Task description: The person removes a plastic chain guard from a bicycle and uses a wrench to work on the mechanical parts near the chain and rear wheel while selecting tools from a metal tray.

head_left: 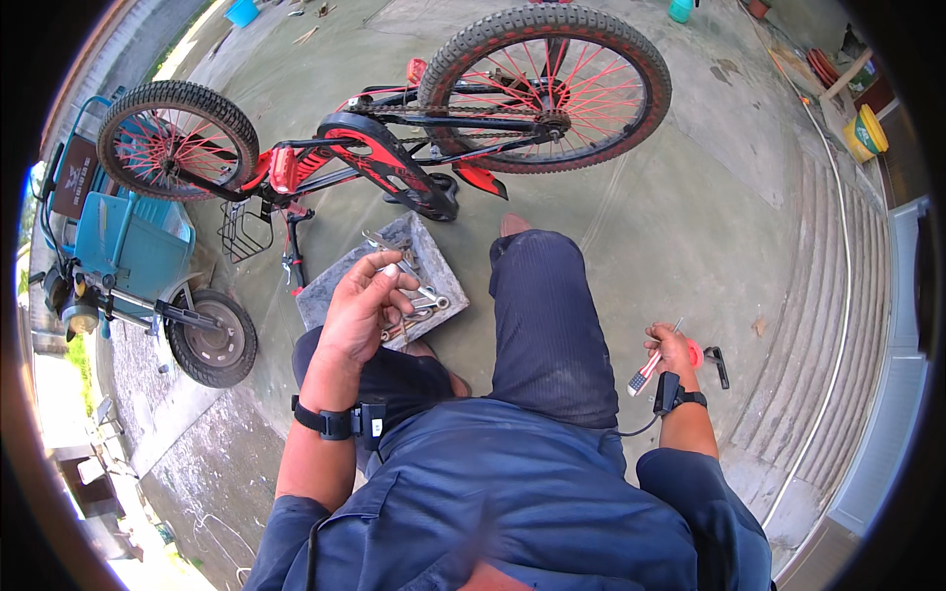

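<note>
Over the gray tray (445,266), left hand (361,313) is half-curled, hold unclear; screwdriver (644,373) is gripped by right hand (671,347); brown panel (74,177) is pale-lettered.

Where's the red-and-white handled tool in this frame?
Right of centre in the head view, the tool is in the right hand, just left of a black bent piece.

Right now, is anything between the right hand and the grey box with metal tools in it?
Yes: the bent right leg stands between the right hand and the grey box. The left hand also hides part of the box.
</note>
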### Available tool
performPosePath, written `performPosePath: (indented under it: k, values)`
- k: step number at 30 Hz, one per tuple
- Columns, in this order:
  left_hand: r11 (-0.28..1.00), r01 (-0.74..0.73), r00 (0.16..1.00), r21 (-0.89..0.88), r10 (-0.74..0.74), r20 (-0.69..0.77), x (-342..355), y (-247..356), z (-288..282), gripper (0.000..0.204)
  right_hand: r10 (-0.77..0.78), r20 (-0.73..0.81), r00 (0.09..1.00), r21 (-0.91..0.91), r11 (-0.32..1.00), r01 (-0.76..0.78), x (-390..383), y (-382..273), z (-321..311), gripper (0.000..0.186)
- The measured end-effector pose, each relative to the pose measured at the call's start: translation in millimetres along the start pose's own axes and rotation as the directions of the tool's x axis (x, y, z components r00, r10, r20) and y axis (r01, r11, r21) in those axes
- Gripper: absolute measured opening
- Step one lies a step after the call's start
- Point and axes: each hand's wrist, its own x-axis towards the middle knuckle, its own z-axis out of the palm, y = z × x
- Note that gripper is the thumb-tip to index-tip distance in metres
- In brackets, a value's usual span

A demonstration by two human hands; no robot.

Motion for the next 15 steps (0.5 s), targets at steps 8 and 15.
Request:
performPosePath:
  k: [8,15]
  values:
    - [0.998,0.054,0.998,0.013,-0.054,-0.02,4.6,-13.9,14.4,0.027,0.066,-0.077,0.995,-0.06,0.996,-0.071,7.5,70.1,-42.6,0.023]
    - [0.996,0.075,0.997,0.055,-0.074,-0.015,6.0,-16.4,25.0,0.026,0.084,-0.102,0.991,-0.149,0.984,-0.098,17.1,95.2,-57.0,0.02]
